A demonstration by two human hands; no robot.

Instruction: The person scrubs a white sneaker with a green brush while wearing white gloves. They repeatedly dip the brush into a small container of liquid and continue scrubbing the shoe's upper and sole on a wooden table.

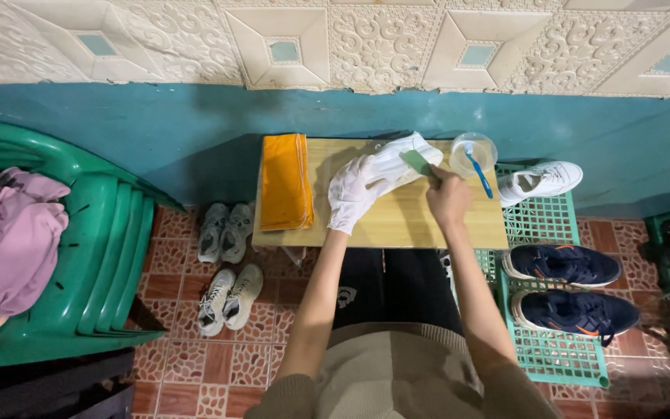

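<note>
Scrubbing was clearly underway: gloved left hand gripped the white canvas sneaker on the small wooden table while bare right hand clenched a green brush, probably needing a dip next.

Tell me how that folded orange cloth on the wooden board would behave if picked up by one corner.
The orange cloth lies folded flat with soft layered edges, so it would probably go floppy and unfold when lifted. It looks thin, so likely light. On the smooth wooden board it might slide or bunch if pushed rather than hold its shape.
</note>
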